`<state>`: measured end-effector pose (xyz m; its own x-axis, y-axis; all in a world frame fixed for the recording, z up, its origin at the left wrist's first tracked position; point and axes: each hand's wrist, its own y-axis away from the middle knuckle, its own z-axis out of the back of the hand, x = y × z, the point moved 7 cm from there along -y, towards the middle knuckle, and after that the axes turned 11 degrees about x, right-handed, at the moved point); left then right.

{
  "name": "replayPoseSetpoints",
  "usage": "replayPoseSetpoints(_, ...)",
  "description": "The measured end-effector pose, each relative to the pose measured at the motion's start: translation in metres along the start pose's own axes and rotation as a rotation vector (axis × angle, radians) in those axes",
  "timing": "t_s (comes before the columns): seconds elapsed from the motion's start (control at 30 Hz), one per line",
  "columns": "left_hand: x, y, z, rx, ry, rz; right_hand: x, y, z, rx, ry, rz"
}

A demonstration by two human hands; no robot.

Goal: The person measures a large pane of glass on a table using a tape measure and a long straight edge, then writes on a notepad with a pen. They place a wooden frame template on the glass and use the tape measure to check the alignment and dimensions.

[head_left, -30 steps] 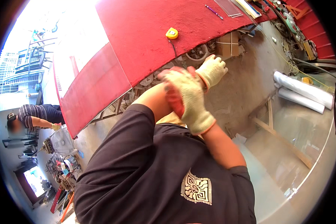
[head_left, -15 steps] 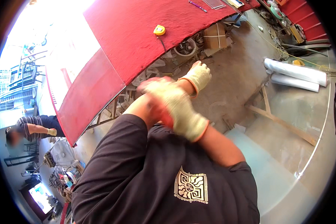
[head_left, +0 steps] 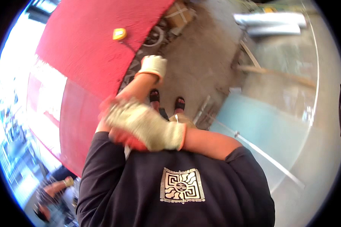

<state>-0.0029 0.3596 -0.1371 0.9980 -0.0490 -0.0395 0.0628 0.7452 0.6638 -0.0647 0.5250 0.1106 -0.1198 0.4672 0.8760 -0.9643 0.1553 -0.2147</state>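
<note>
Both my hands wear cream knit gloves with red-coated palms. My left arm reaches forward, and my left hand [head_left: 153, 66] is curled closed beyond the edge of the red-covered table [head_left: 91, 41], its palm side hidden. Across my left forearm [head_left: 134, 89], near the elbow, lies my right hand [head_left: 144, 126]; its fingers wrap over the arm and are blurred by motion. On the red cloth, ahead and to the left, sits a yellow tape measure [head_left: 119, 34]. A clear pane [head_left: 77, 125] seems to lie on the table's nearer left part.
White rolls [head_left: 271, 23] lie at the far right beside wooden strips [head_left: 278, 75]. A bluish glass sheet [head_left: 259, 126] leans or lies to my right, crossed by a white strip [head_left: 269, 159]. Below the table stands a cardboard box [head_left: 178, 17]. Another person [head_left: 51, 193] is at lower left.
The view has turned, so the table and tape measure sit further left and my feet now show. My crossed arms have shifted left in view; my right hand stays on my left forearm.
</note>
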Motion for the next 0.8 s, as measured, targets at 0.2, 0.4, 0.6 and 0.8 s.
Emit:
replayPoseSetpoints(0.2, 0.01, -0.047, -0.047, -0.099, 0.005, -0.078, -0.081, 0.008, 0.027, -0.236, 0.194, -0.353)
replayPoseSetpoints(0.4, -0.019, -0.113, -0.127, 0.319, 0.149, -0.13, -0.014, 0.038, -0.014, -0.418, 0.293, -0.004)
replayPoseSetpoints(0.6, -0.083, -0.063, -0.084, 0.237, 0.248, -0.224, -0.093, 0.199, 0.012, -0.618, 0.521, -0.507)
replayPoseSetpoints(0.8, -0.051, 0.001, -0.219, 0.156, 0.344, -0.305, -0.184, 0.64, -0.103, -1.103, -0.561, -1.475)
